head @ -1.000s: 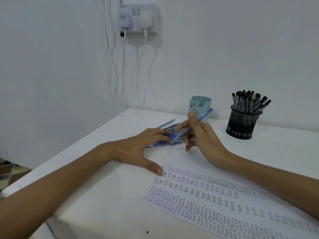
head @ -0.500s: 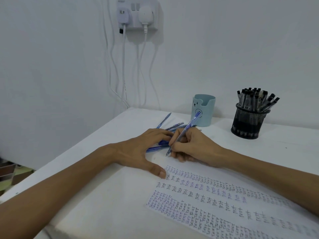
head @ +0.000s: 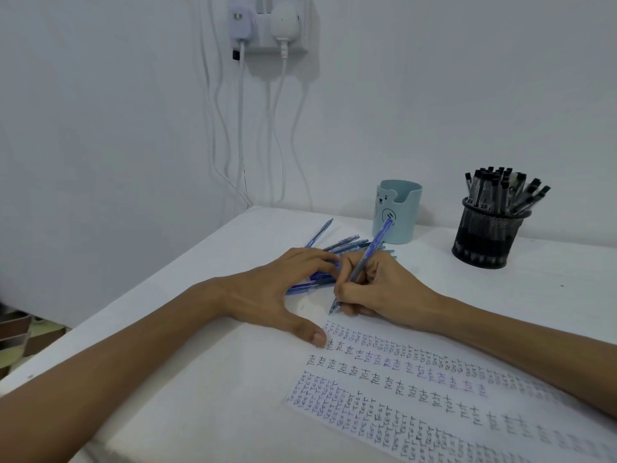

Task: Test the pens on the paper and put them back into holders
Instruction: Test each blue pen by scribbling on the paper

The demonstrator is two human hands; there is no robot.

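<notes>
Blue pen (head: pixel 371 249) sat in the right hand (head: pixel 380 290), pinched low on its barrel between thumb and curled fingers. Its tip poked out just below the fingers and met the top left corner of the paper (head: pixel 377 401); whether it actually touched the sheet could not be told. The barrel slanted up and away over the knuckles, its top end crossing in front of the light blue cup (head: pixel 400 213). The heel of the right hand rested on the paper's upper edge. The sheet carried rows of blue and dark handwriting that ran off to the right. The left hand (head: pixel 267 290) lay flat just beside the right, holding nothing. Its fingers were stretched over a heap of loose blue pens (head: pixel 340 246) on the table (head: pixel 200 379), and its thumb was spread out to the paper's left edge. One more loose pen (head: pixel 319 232) lay a little apart, behind the heap. The blue cup, with a bear face on it, stood behind the pens. Well to its right stood a black mesh holder (head: pixel 485 240), packed with black-capped pens (head: pixel 497 190). On the wall above hung a socket (head: pixel 267 23) with white cables (head: pixel 239 128) trailing down.
</notes>
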